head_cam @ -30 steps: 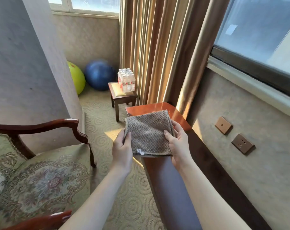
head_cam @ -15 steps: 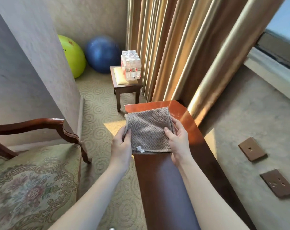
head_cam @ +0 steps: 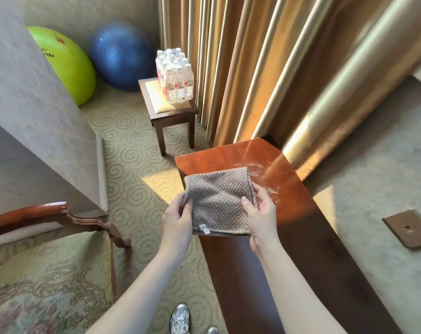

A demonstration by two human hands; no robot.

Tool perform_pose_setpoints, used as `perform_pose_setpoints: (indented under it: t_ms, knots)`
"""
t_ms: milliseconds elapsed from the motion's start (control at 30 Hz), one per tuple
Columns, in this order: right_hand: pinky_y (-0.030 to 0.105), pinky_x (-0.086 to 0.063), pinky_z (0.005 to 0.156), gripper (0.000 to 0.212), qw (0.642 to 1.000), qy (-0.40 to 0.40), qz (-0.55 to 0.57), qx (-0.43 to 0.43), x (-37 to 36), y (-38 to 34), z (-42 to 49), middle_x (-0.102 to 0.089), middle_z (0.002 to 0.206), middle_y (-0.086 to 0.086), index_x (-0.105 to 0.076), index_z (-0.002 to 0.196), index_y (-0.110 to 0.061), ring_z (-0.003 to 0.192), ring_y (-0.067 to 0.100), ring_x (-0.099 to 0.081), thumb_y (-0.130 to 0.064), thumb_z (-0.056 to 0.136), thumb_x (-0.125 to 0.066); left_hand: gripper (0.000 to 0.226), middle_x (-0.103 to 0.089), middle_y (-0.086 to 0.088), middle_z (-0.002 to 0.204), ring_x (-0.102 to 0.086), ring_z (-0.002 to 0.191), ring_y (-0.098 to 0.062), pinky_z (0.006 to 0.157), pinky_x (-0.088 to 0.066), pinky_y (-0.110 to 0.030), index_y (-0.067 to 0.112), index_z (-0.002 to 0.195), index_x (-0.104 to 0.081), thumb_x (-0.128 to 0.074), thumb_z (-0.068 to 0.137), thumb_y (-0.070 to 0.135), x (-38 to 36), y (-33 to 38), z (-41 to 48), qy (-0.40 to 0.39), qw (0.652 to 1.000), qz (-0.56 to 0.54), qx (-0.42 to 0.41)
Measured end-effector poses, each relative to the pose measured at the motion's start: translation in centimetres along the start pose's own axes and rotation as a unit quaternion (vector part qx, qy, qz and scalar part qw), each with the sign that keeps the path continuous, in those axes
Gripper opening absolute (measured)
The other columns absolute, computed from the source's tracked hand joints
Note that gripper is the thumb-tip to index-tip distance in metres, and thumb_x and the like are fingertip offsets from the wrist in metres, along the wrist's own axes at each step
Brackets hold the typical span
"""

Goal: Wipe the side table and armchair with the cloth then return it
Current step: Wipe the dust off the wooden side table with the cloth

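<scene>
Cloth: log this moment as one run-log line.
cloth: folded, held over side table | left hand: grip on left edge | right hand: grip on right edge | dust on tabletop beyond cloth | armchair: untouched

Folded taupe waffle cloth (head_cam: 219,201) held flat above the glossy side table (head_cam: 298,213).
</scene>
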State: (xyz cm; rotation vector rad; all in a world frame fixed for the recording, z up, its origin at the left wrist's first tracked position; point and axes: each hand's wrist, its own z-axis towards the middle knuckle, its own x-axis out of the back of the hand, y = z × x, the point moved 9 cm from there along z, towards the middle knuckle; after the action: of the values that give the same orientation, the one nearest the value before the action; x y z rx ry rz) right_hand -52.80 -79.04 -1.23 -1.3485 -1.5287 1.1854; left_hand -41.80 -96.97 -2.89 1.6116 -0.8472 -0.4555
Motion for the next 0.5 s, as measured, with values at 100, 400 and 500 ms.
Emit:
perform_pose_setpoints:
  t_ms: [100,400,500]
  knots:
    - [0.040,-0.046,0.103,0.036,0.999,0.019,-0.023,-0.022,0.1,2.1,0.7,-0.064,0.122,0.017,-0.056,0.119,-0.012,0.112,0.024,-0.061,0.012,0.092,-0.048,0.027,-0.068,-0.002,0.113,-0.059,0.110,-0.022,0.098,-0.046,-0.046,0.013,0.118,-0.062,-0.049,0.095,0.021,-0.8,-2.5,1.3,-0.012,0.999,0.028,0.022]
    - [0.024,-0.045,0.085,0.037,0.905,0.197,-0.322,0.196,6.6,1.2,0.5,-0.069,0.111,0.006,-0.062,0.117,-0.006,0.102,0.030,-0.066,0.012,0.084,-0.057,0.035,-0.059,0.011,0.095,-0.059,0.090,-0.011,0.084,-0.050,-0.037,0.030,0.128,-0.051,-0.050,0.093,0.028,-3.9,-9.0,4.2,-0.047,0.986,0.143,0.071]
    - [0.040,-0.057,0.078,0.044,0.825,0.135,-0.477,0.271,5.7,4.3,-0.8,-0.071,0.112,0.016,-0.065,0.115,0.001,0.099,0.033,-0.070,0.018,0.075,-0.066,0.035,-0.055,0.014,0.096,-0.055,0.089,-0.009,0.080,-0.053,-0.043,0.030,0.128,-0.050,-0.048,0.094,0.024,-4.7,-11.3,4.9,-0.065,0.977,0.192,0.061]
